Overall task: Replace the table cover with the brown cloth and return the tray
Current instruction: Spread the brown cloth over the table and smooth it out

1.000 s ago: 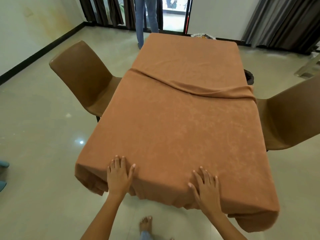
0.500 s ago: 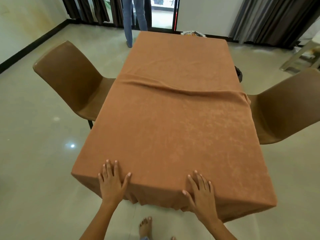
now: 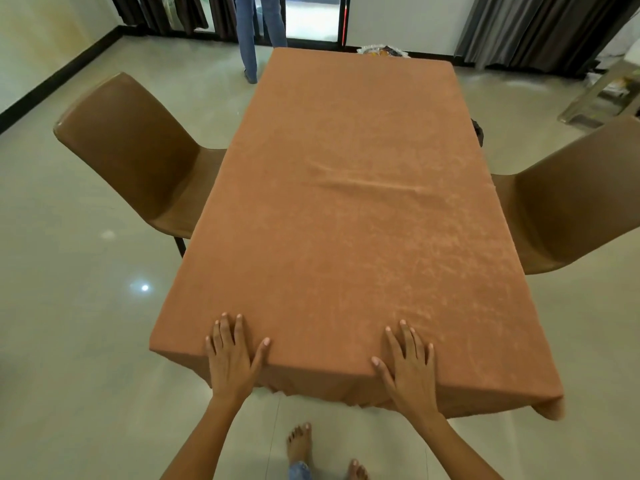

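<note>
pale tiled floor (image 3: 86, 341) surrounds the table, where the brown cloth (image 3: 346, 237) lies spread. left hand (image 3: 231, 362) and right hand (image 3: 410, 363) press flat, fingers splayed, at its near edge; pulling evenly should remove the middle wrinkle (image 3: 363, 184).

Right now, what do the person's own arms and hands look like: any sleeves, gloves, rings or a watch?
Both forearms are bare as far as the view shows: no sleeves, gloves or watch. The left hand and right hand are bare too, no rings or wristbands visible, nails short and unpainted. Below, only bare feet and a blue denim hem show.
</note>
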`<state>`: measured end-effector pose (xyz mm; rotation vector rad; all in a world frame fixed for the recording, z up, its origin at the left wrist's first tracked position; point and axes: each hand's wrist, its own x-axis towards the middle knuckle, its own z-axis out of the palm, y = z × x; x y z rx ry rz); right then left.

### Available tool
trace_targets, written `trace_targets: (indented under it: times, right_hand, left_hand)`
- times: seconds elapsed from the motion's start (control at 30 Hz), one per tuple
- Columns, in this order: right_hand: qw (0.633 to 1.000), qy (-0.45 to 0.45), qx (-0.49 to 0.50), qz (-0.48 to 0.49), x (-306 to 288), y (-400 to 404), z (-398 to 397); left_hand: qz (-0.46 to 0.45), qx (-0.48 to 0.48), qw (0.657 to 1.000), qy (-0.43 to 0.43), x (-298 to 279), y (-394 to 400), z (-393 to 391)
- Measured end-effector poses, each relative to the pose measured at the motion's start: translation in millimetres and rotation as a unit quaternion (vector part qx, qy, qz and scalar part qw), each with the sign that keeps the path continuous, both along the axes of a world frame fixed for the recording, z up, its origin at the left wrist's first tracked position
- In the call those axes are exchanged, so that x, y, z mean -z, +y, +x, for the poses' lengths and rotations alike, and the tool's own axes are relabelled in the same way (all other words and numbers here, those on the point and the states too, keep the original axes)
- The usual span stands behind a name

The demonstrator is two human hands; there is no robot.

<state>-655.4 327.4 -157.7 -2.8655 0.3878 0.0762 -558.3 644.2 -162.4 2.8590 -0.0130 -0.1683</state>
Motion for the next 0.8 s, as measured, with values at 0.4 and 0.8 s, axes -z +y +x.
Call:
trace_targets:
  times: [0.4,0.8]
  right_hand:
    - [1.000,-0.012,-0.026,0.001,6.2,4.5,50.2]
    - [0.999,-0.027,-0.003,0.019,-3.8,-21.3,46.3]
  left_hand:
    - [-0.022,0.111,0.993,-0.020,4.0,-26.2,30.5]
    - [-0.028,0.127,0.991,-0.034,-9.1,-97.9,32.4]
